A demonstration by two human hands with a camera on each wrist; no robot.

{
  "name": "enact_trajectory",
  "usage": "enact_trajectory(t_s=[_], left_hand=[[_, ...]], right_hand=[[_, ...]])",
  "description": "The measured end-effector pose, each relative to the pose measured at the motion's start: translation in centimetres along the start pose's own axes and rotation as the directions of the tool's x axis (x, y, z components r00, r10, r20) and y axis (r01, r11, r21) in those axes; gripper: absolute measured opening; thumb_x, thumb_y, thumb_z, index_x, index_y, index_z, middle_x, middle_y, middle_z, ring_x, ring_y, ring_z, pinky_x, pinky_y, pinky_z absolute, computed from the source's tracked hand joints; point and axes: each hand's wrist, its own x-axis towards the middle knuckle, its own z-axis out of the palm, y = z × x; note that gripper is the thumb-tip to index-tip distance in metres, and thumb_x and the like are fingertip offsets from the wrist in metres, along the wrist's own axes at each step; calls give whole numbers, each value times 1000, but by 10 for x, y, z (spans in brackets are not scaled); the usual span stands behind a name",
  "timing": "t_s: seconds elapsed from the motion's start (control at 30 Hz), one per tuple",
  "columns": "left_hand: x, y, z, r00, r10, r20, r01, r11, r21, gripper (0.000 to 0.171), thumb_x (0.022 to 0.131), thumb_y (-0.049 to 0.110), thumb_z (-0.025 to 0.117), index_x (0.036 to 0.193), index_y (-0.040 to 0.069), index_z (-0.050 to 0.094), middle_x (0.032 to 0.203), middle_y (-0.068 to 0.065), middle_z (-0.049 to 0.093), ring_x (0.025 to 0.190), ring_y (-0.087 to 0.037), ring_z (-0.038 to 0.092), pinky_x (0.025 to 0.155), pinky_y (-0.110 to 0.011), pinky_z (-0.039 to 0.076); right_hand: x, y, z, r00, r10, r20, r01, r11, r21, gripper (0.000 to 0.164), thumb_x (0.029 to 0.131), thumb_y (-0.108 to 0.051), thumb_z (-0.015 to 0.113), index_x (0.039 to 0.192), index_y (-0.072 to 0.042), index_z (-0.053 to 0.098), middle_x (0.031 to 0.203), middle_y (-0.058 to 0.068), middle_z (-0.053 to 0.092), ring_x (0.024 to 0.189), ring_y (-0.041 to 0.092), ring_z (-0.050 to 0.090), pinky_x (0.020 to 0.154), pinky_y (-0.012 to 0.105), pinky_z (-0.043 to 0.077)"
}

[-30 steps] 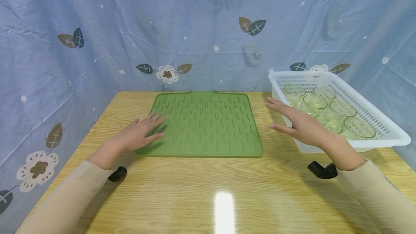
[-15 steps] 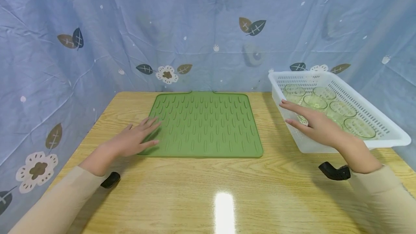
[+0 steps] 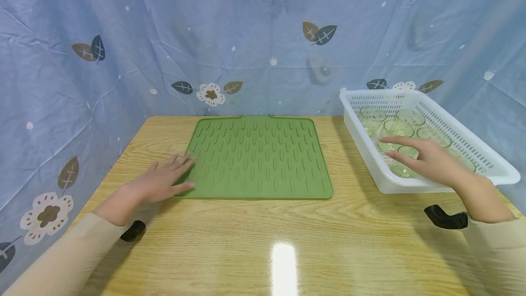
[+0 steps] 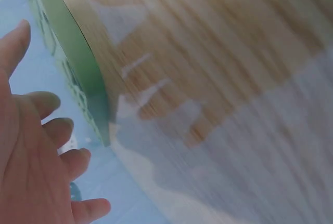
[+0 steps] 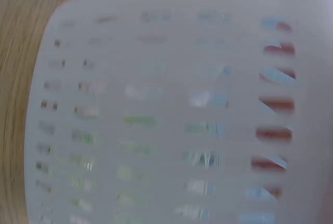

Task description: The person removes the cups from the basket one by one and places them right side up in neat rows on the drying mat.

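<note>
My right hand (image 3: 435,161) hangs over the near side of a white slotted plastic basket (image 3: 499,179), thumb and fingers apart and nothing between them. Inside the basket stand several clear greenish drinking glasses (image 3: 397,128); the hand covers part of the nearest ones. In the right wrist view the basket's slotted wall (image 5: 171,99) fills most of the picture. My left hand (image 3: 158,182), fingers spread and holding nothing, is at the near left corner of a green ridged drying mat (image 3: 263,159). The left wrist view shows its fingers beside the edge of the mat (image 4: 78,52).
Mat and basket lie on a glossy wooden table (image 3: 246,232), with a strip of wood between them. A blue patterned curtain (image 3: 263,35) hangs behind and along both sides. A black wrist device (image 3: 445,217) sits below the right wrist, another (image 3: 133,231) below the left.
My right hand has moved right, from the basket's left side to over the glasses. The left hand has drawn back a little to the left and toward me. Mat and basket stayed put.
</note>
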Motion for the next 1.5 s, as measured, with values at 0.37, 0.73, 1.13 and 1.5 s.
enact_trajectory(t_s=[0.37, 0.73, 1.13, 1.5], left_hand=[[-2, -14, 0, 996, -58, 65, 58, 998, 7, 90, 103, 64, 45, 162, 0, 24, 168, -25, 13, 150, -54, 10, 106, -83, 6], [-2, -15, 0, 994, -60, 95, 60, 998, 3, 93, 102, 65, 46, 162, -1, 22, 168, -25, 11, 149, -55, 10, 106, -83, 6], [-5, -15, 0, 991, -70, 110, 73, 997, -23, 95, 101, 65, 49, 162, -2, 21, 167, -26, 11, 149, -55, 10, 105, -84, 6], [-3, -16, 0, 992, -61, 114, 62, 998, -6, 95, 101, 65, 47, 162, -2, 21, 167, -26, 12, 149, -55, 10, 106, -84, 8]], right_hand=[[-12, 21, -10, 996, 88, 22, -89, 996, 17, 35, 102, -19, 66, 136, -10, 67, 125, 30, 66, 40, 4, 21, 57, 27, 40], [-16, 38, -17, 961, 236, 144, -245, 969, 44, 52, 103, -28, 66, 146, -1, 56, 144, 37, 48, 121, 65, 46, 89, 78, 38], [-11, 43, -20, 943, 253, 216, -273, 959, 71, 60, 102, -29, 68, 150, 1, 49, 148, 37, 43, 125, 66, 41, 92, 80, 34], [-9, 45, -16, 947, 216, 238, -238, 969, 66, 66, 98, -28, 74, 150, 3, 48, 145, 37, 47, 126, 62, 44, 96, 76, 38]])
